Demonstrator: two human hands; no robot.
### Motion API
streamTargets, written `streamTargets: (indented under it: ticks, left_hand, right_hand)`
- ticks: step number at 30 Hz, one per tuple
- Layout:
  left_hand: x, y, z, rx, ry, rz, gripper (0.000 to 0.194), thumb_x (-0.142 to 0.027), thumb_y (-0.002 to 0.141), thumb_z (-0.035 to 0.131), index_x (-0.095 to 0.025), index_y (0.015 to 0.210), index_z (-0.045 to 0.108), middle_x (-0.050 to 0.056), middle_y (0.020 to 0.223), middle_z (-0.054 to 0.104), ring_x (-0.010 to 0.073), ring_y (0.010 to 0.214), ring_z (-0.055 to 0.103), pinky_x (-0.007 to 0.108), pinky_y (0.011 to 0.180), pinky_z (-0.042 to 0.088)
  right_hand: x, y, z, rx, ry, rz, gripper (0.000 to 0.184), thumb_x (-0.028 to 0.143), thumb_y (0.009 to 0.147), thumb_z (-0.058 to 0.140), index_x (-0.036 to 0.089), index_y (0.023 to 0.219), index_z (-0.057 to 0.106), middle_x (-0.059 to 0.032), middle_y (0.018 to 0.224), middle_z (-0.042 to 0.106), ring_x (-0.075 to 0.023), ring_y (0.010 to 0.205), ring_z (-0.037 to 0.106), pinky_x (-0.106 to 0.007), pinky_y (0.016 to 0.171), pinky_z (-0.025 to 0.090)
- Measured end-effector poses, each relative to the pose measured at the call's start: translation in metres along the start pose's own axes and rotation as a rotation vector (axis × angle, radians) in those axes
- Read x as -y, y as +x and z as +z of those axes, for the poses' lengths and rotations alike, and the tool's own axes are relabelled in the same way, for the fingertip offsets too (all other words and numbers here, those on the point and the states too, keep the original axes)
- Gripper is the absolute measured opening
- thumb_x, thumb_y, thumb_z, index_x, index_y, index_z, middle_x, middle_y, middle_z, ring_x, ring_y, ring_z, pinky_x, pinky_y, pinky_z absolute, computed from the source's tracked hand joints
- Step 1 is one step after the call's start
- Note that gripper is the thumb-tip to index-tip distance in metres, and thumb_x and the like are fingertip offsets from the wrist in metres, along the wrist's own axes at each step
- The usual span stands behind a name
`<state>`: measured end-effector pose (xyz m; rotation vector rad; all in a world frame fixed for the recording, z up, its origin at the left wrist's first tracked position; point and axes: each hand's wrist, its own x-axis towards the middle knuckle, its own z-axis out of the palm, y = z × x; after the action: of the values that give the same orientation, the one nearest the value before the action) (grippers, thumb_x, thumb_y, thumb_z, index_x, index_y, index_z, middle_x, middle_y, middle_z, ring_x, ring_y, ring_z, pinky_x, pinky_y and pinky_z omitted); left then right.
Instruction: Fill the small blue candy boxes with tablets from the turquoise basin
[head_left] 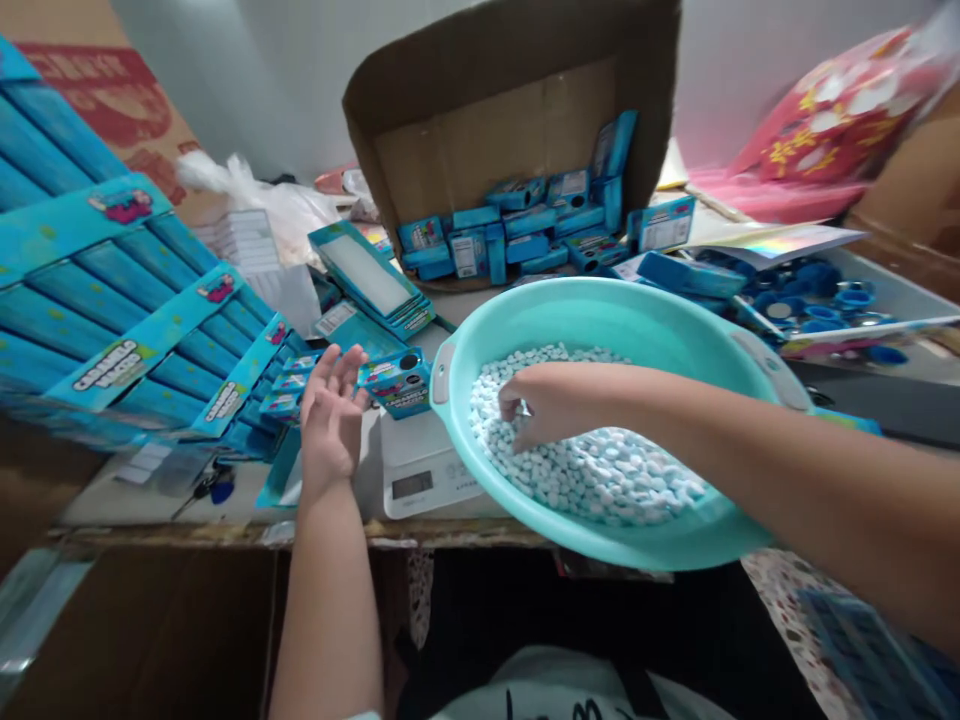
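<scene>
Grey wall (262,60) stands behind one pale worktable (240,508), where one brown cardboard carton (506,110) holds many blue boxes (525,225). One oval turquoise plastic basin (652,310) contains countless rounded pellets (607,475); among them the right hand (559,400) curls narrowly, its hold unclear. Beside are one flat scale (427,455) and, near the wide-open left hand (334,415), one small printed box (405,398).

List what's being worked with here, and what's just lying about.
In use, apparently:
- white pellets, right hand among them
- teal basin
- scale
- small blue box near the open left hand
- carton of blue boxes

Just lying about, it seems:
- keys
- red patterned bag
- white plastic bag
</scene>
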<state>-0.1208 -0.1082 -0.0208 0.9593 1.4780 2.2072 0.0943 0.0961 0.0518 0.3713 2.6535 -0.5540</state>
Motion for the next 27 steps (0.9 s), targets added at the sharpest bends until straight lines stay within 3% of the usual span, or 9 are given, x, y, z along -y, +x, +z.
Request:
streamTargets:
  ticks: [3, 7, 11, 18, 27]
  left_hand:
    - [0.002, 0.000, -0.001, -0.038, -0.013, -0.013, 0.055, -0.069, 0.087, 0.061, -0.030, 0.126, 0.069, 0.008, 0.136, 0.064, 0.0283, 0.142, 0.048, 0.039, 0.108, 0.045]
    - [0.004, 0.000, 0.000, -0.070, 0.016, 0.017, 0.056, -0.070, 0.086, 0.063, -0.028, 0.121, 0.071, 0.008, 0.130, 0.067, 0.0285, 0.137, 0.052, 0.039, 0.107, 0.045]
    - [0.002, 0.000, 0.001, -0.101, 0.056, 0.015, 0.057, -0.072, 0.085, 0.061, -0.027, 0.119, 0.070, 0.009, 0.127, 0.068, 0.0303, 0.136, 0.053, 0.041, 0.106, 0.047]
    - [0.000, 0.001, 0.000, -0.117, 0.054, 0.017, 0.057, -0.073, 0.087, 0.059, -0.025, 0.117, 0.070, 0.009, 0.125, 0.068, 0.0313, 0.135, 0.055, 0.043, 0.106, 0.048]
    - [0.005, 0.001, -0.003, -0.100, -0.002, -0.003, 0.053, -0.068, 0.090, 0.059, -0.024, 0.117, 0.072, 0.009, 0.124, 0.071, 0.0266, 0.125, 0.062, 0.036, 0.095, 0.053]
  right_hand:
    - [-0.001, -0.001, -0.001, 0.031, -0.025, 0.022, 0.027, 0.038, 0.080, 0.075, 0.026, 0.104, 0.076, -0.0040, 0.096, 0.072, -0.0201, 0.077, 0.062, -0.029, 0.061, 0.040]
    - [-0.005, -0.002, -0.002, 0.022, -0.047, 0.019, 0.019, 0.028, 0.081, 0.071, 0.026, 0.098, 0.076, -0.0029, 0.094, 0.073, -0.0197, 0.076, 0.062, -0.030, 0.061, 0.040]
    - [-0.011, -0.001, 0.001, -0.061, -0.023, 0.005, 0.023, 0.014, 0.077, 0.066, 0.027, 0.092, 0.076, -0.0022, 0.095, 0.074, -0.0193, 0.077, 0.063, -0.030, 0.065, 0.042]
    - [-0.011, 0.001, 0.003, -0.158, 0.023, -0.023, 0.017, 0.014, 0.080, 0.067, 0.025, 0.090, 0.075, -0.0040, 0.093, 0.074, -0.0180, 0.075, 0.062, -0.030, 0.062, 0.042]
    - [-0.014, 0.003, 0.002, -0.256, 0.053, -0.090, 0.022, 0.008, 0.083, 0.060, 0.022, 0.092, 0.075, -0.0036, 0.094, 0.075, -0.0162, 0.078, 0.063, -0.027, 0.066, 0.042]
